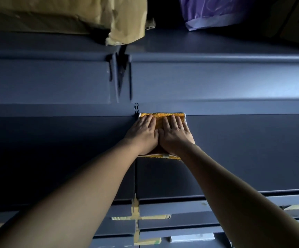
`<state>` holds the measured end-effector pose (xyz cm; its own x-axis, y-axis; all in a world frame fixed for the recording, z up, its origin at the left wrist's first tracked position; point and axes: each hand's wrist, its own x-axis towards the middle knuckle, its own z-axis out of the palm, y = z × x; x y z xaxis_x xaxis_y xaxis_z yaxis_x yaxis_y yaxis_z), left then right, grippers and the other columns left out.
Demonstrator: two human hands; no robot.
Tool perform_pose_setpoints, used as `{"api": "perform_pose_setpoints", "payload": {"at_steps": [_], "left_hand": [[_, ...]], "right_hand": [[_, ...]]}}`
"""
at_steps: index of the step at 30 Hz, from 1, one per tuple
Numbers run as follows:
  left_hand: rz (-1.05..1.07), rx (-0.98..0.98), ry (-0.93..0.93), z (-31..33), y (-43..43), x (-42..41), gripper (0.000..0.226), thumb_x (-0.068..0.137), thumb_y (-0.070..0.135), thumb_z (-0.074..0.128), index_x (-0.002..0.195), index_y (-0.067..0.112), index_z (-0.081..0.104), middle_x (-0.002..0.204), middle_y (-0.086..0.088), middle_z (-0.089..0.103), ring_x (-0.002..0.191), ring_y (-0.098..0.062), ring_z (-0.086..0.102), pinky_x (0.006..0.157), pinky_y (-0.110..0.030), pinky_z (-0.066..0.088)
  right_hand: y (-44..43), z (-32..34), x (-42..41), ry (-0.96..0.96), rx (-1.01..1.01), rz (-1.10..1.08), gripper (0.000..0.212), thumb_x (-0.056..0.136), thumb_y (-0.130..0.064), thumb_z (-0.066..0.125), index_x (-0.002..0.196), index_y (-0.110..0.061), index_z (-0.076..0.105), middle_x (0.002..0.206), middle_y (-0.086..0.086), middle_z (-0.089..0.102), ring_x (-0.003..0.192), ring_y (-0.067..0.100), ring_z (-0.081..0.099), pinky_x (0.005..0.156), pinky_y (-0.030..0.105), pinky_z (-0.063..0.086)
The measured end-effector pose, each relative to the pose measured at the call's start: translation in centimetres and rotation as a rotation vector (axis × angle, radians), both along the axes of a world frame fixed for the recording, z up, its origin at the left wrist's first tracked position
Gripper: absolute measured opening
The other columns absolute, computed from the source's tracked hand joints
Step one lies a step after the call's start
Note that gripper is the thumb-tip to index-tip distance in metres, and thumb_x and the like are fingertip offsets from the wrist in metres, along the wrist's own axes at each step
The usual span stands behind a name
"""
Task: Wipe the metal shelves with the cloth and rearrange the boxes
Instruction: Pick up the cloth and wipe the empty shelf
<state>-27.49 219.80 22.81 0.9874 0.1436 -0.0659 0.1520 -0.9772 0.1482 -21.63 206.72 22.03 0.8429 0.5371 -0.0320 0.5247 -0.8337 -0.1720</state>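
An orange cloth lies flat on a dark blue-grey metal shelf, its far edge against the shelf's back rim. My left hand and my right hand press on it side by side, fingers straight and pointing away from me. The hands cover most of the cloth; only its far strip and near edge show. A crumpled brown cardboard box sits on the upper shelf at the top left.
A purple plastic bag rests on the upper shelf at the top right, with dark boxes beside it. A slotted upright post divides the shelf bays. Yellow tape marks the lower shelf edges near me.
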Motion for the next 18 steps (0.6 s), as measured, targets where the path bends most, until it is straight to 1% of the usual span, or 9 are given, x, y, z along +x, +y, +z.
{"api": "perform_pose_setpoints", "payload": {"at_steps": [5, 8, 15, 18], "left_hand": [[0.025, 0.042, -0.002, -0.3, 4.0, -2.0, 0.061, 0.109, 0.04, 0.012, 0.161, 0.011, 0.0, 0.17, -0.006, -0.007, 0.156, -0.019, -0.007, 0.126, -0.036, -0.003], [0.062, 0.028, 0.0, -0.3, 5.5, -3.4, 0.061, 0.109, 0.041, 0.01, 0.161, 0.013, -0.002, 0.169, -0.004, -0.009, 0.156, -0.018, -0.008, 0.126, -0.035, -0.005], [0.082, 0.036, -0.013, -0.2, 5.3, -6.1, 0.062, 0.108, 0.042, 0.011, 0.161, 0.013, 0.0, 0.17, -0.007, -0.005, 0.156, -0.021, -0.007, 0.127, -0.038, -0.003], [0.083, 0.019, -0.001, 0.2, 4.5, -8.5, 0.062, 0.108, 0.043, 0.01, 0.162, 0.016, -0.003, 0.169, -0.005, -0.009, 0.156, -0.021, -0.009, 0.126, -0.037, -0.006]], "right_hand": [[4.1, 0.3, -2.3, 0.013, -0.007, 0.029, 0.067, 0.106, -0.047, 0.014, 0.163, -0.013, 0.002, 0.169, 0.016, -0.008, 0.157, 0.029, -0.01, 0.125, 0.047, -0.01], [5.8, 0.3, -3.1, 0.026, 0.004, 0.049, 0.067, 0.106, -0.047, 0.015, 0.163, -0.014, 0.002, 0.17, 0.015, -0.007, 0.157, 0.028, -0.011, 0.126, 0.046, -0.009], [5.7, 0.1, -5.3, 0.018, 0.026, 0.062, 0.067, 0.105, -0.047, 0.017, 0.163, -0.017, 0.006, 0.17, 0.013, -0.004, 0.157, 0.028, -0.007, 0.126, 0.045, -0.006], [4.9, 0.0, -7.3, 0.013, 0.013, 0.081, 0.065, 0.106, -0.047, 0.016, 0.164, -0.018, 0.005, 0.17, 0.011, -0.004, 0.157, 0.027, -0.007, 0.126, 0.044, -0.006]]}}
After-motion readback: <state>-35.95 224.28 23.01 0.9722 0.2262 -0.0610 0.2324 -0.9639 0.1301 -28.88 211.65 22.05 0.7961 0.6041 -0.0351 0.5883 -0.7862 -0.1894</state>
